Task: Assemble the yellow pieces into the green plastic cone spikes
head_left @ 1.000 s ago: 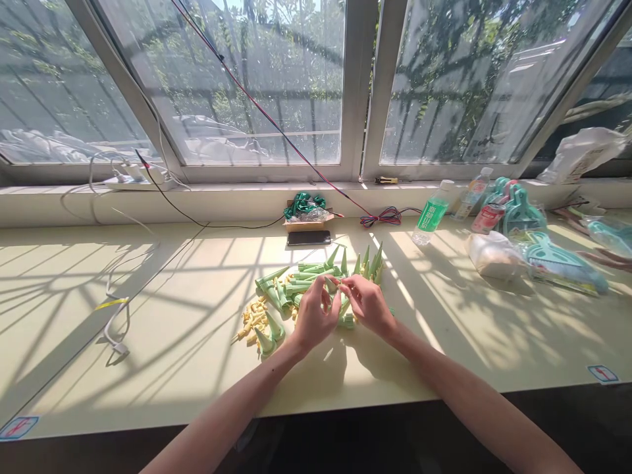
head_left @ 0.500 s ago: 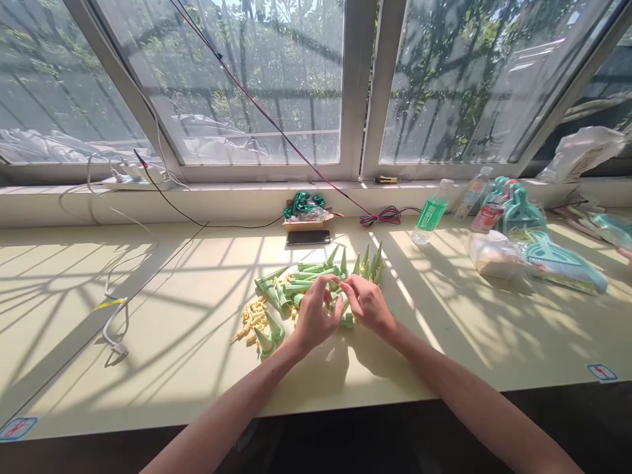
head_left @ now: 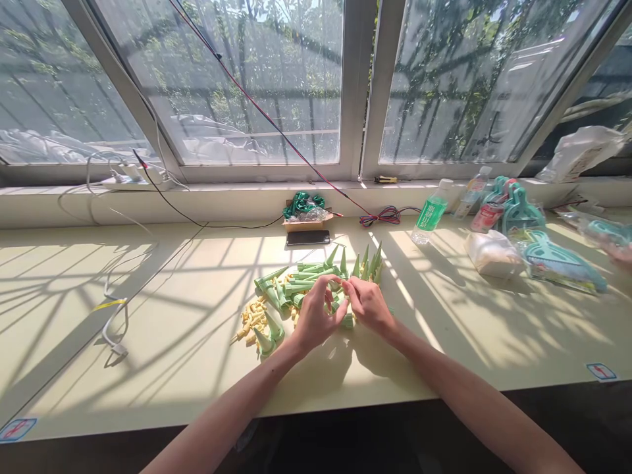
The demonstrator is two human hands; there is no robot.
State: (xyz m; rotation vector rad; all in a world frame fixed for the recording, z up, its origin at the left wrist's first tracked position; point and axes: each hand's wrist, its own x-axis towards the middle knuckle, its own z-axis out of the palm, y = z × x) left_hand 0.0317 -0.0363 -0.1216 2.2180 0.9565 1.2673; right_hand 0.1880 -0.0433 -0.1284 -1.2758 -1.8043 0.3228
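My left hand (head_left: 318, 315) and my right hand (head_left: 368, 304) meet over a pile of pale green rolled or folded cones (head_left: 301, 287). Thumb and fingers of the left are curled in a loose pinch. Those of the right are pressed together, touching the left fingertips. Whatever small piece is between them is too hidden to make out. Several pointed green cones (head_left: 369, 263) stand upright just beyond the right hand. Left of my left hand lie small yellow pieces (head_left: 253, 317), with more green cones (head_left: 267, 338) standing beside them.
A phone (head_left: 308, 237) lies before a small cardboard box (head_left: 307, 226). To the right are a green-labelled bottle (head_left: 430, 214), a red can (head_left: 487, 216) and bagged teal items (head_left: 563, 260). Another person's hand (head_left: 619, 253) shows at the right edge. A white cable (head_left: 111, 329) lies left.
My right hand has shifted very slightly, with the fingertips still together. At the right edge, the other person's hand and a bagged teal item have moved.
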